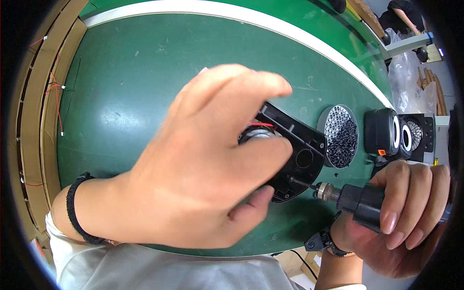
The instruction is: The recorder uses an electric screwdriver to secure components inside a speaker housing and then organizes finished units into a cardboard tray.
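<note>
My left hand point(203, 164) reaches across the middle, its fingers bent over a black plastic housing point(309, 147) and its thumb at the near edge. Inside the housing, partly hidden by the fingers, show a red wire point(261, 124) and a silvery round part point(258, 134). At the lower right my right hand point(411, 212) is wrapped round a black electric screwdriver point(360, 203). Its thin bit points left into the housing, where the tip meets a spot near the lower edge. Whether a screw sits under the tip, I cannot tell.
Right of the housing stands a round grey dish point(325, 118) of small black screws point(342, 140). Black units with white rings point(382, 130) stand farther right. Cardboard point(53, 121) with red wires lines the left edge. A white strip point(232, 12) borders the green table. Another person point(403, 17) is at the far right.
</note>
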Available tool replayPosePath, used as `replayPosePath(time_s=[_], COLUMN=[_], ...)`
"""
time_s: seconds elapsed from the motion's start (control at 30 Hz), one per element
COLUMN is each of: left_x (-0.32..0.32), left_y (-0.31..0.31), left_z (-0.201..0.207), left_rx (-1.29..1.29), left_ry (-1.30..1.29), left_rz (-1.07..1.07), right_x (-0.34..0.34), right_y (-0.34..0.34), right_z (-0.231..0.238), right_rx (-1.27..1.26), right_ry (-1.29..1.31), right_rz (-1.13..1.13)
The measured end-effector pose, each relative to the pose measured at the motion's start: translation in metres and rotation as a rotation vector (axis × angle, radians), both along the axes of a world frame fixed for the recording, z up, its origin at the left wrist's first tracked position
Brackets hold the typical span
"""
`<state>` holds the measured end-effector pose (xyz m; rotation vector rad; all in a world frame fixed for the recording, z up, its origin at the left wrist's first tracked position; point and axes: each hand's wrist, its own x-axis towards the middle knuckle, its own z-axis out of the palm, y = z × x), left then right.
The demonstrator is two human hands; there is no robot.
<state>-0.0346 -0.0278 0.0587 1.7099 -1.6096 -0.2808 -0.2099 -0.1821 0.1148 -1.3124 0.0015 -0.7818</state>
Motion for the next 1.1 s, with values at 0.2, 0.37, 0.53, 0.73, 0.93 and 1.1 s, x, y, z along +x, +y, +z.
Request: replayPosePath(time_s=[0.2, 0.37, 0.53, 0.73, 0.93, 1.1], left_x=[0.002, 0.002, 0.001, -0.001, -0.003, -0.003], left_y=[-0.002, 0.001, -0.004, -0.013, -0.009, -0.006], left_z=[-0.022, -0.025, -0.020, -0.032, -0.021, -0.023], left_rx=[-0.089, -0.056, -0.086, -0.295, -0.169, -0.186], left_ry=[-0.042, -0.069, -0.075, -0.057, -0.054, -0.046], left_rz=[0.004, -0.028, -0.035, 0.003, -0.001, -0.004], right_x=[0.008, 0.017, 0.018, 0.017, 0.013, 0.012], right_y=[0.009, 0.012, 0.017, 0.015, 0.024, 0.027], right_z=[-0.008, -0.022, -0.030, -0.029, -0.032, -0.031], right_rx=[-0.033, -0.039, -0.101, -0.024, -0.163, -0.250], right_ry=[-0.018, -0.006, -0.019, 0.078, 0.115, 0.130], right_rz=[-0.068, -0.086, -0.149, -0.052, -0.114, -0.102])
